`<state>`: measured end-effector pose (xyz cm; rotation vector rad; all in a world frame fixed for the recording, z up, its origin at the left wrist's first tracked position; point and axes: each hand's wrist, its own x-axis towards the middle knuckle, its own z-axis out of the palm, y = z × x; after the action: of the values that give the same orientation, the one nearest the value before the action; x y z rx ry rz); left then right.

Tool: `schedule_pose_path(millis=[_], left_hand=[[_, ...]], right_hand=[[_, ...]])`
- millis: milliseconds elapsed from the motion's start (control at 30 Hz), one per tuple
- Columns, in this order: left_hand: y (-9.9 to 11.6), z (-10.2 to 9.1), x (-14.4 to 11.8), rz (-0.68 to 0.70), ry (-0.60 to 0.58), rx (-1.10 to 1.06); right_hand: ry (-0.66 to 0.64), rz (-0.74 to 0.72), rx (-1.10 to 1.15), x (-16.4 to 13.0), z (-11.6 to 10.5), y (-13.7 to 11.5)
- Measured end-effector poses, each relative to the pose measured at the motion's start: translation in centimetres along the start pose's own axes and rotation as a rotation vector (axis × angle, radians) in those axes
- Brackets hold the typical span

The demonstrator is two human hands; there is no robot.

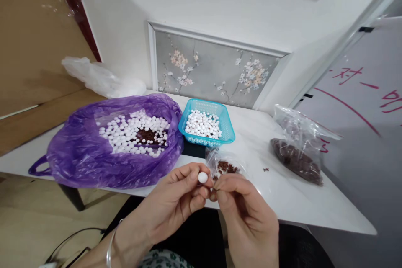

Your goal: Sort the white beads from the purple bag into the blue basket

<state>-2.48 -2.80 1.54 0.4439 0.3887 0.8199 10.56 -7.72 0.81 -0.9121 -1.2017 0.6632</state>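
Note:
Between thumb and fingers, my left hand [179, 201] pinches a small white ball [202, 177] above the table's front edge. My right hand [245, 213] is closed in a pinch right beside it; whatever its fingertips hold is too small to make out. Just beyond the hands lies an open clear plastic bag [240, 163] with small reddish-brown bits [226, 167] in it. Farther back stands a turquoise basket [229, 127] filled with many white balls [202, 123]. To the left, an open purple plastic bag [81, 155] holds more white balls and a dark brown patch of bits [146, 136].
A clear bag of brown material [295, 161] rests at the right of the white table [333, 213], near a whiteboard [361, 79] with red writing. A few loose brown bits [266, 169] lie on the table. Behind the purple bag is a white plastic bag [100, 77], beside cardboard [37, 42].

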Motion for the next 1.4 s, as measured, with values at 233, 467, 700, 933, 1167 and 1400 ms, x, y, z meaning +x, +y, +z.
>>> schedule_pose_path(millis=[233,467,700,933,1167,1400], left_hand=[[-0.6,-0.4,-0.1,0.056,-0.005,0.057],[-0.6,-0.5,-0.1,0.082,0.019,0.091],[-0.6,-0.5,0.1,0.162,0.029,0.196],[-0.5,-0.7,0.0,0.232,0.029,0.307],[-0.5,-0.9,0.0,0.270,0.110,0.425],[-1.0,-1.0,-0.2,0.278,0.139,0.385]], right_hand=[[0.015,-0.172,-0.279,0.0,0.0,0.6],[-0.011,-0.204,-0.348,-0.1,0.0,0.5],[-0.023,-0.220,-0.369,0.1,0.1,0.2],[-0.036,-0.176,-0.348,0.2,0.2,0.2],[-0.109,-0.077,-0.298,0.0,0.0,0.5],[-0.233,0.041,-0.178,0.9,-0.7,-0.1]])
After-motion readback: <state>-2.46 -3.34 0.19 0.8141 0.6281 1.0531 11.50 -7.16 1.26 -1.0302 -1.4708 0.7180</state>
